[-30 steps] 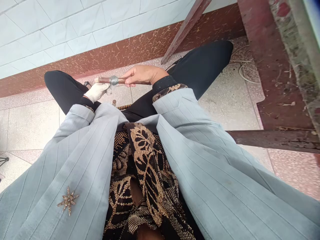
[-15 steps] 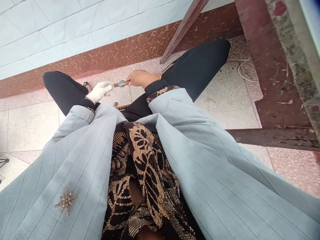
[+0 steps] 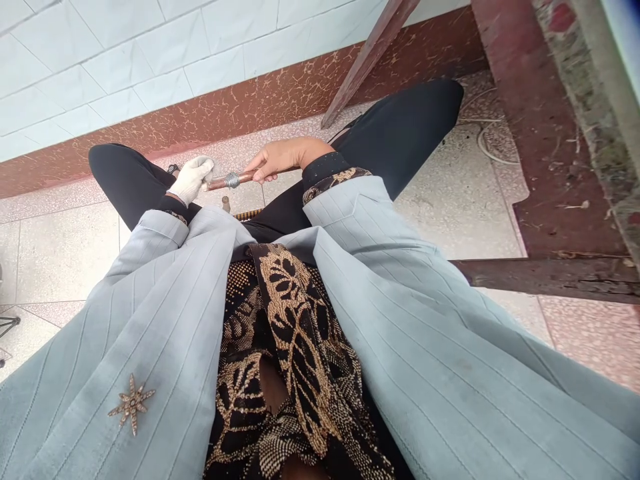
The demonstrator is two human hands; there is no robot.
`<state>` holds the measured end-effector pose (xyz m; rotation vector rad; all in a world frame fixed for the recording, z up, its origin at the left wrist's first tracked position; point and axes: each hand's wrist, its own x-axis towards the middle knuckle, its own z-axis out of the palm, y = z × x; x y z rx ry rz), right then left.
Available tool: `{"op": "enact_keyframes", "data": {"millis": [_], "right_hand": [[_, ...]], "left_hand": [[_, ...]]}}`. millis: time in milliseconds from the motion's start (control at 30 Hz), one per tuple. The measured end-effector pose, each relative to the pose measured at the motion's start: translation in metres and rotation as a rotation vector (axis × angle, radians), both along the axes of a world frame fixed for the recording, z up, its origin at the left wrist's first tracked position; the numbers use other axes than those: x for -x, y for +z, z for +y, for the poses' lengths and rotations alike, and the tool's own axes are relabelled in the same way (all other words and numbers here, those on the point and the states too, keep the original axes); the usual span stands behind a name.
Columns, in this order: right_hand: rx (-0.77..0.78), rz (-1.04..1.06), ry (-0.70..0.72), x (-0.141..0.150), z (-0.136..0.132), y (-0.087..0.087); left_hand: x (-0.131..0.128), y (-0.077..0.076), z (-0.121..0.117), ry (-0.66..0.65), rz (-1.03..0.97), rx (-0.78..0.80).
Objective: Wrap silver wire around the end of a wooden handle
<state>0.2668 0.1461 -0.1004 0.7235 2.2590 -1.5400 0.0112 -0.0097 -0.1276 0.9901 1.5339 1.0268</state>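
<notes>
A thin brown rod (image 3: 245,177) with a coil of silver wire (image 3: 232,179) wound round its middle lies between my two hands, above my knees. My right hand (image 3: 280,157), bare, grips the rod's right part with closed fingers. My left hand (image 3: 193,178), in a white glove, is closed over the rod's left end. I sit with black-trousered legs apart, grey striped sleeves in front.
A small brown peg (image 3: 226,201) stands on the speckled floor (image 3: 65,247) between my legs, near a ribbed stick (image 3: 249,214). A rusty red metal frame (image 3: 545,273) runs along the right. A slanted bar (image 3: 367,60) leans on the tiled wall (image 3: 150,60).
The rod has tilted so its left end sits higher in my gloved hand. My right hand turned from a tight fist to a looser finger grip and shifted slightly.
</notes>
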Motion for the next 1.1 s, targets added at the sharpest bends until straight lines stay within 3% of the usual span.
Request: {"op": "enact_keyframes", "data": {"millis": [100,167,267,333,467,567,767,900,1033,1100], "right_hand": [[0.159,0.246,-0.066,0.001,-0.007,0.002],[0.174,0.312,-0.184,0.007,-0.015,0.001],[0.016,0.265,-0.394,0.019,-0.024,-0.003],[-0.110,0.174,-0.442,0.026,-0.026,-0.007],[-0.321,-0.087,-0.309,0.031,-0.025,-0.011],[-0.408,-0.249,-0.158,0.032,-0.024,-0.010],[-0.323,-0.335,-0.022,0.025,-0.024,-0.005],[-0.272,-0.343,-0.014,0.019,-0.022,-0.001],[-0.114,-0.342,-0.032,0.009,-0.017,0.006],[-0.015,-0.235,-0.025,0.004,-0.015,0.009]], "left_hand": [[-0.004,-0.004,0.001,-0.004,0.000,0.040],[-0.009,-0.006,0.000,-0.105,-0.011,0.069],[-0.013,-0.006,-0.001,-0.235,-0.018,0.099],[-0.014,-0.006,-0.002,-0.282,-0.005,0.110],[-0.012,-0.005,-0.002,-0.372,0.053,0.136],[-0.010,-0.007,0.000,-0.340,0.113,0.138],[-0.009,-0.005,0.002,-0.311,0.225,0.099],[-0.007,-0.005,0.003,-0.269,0.233,0.086],[-0.004,-0.003,0.005,-0.211,0.205,0.071],[-0.003,0.000,0.004,-0.154,0.151,0.058]]}}
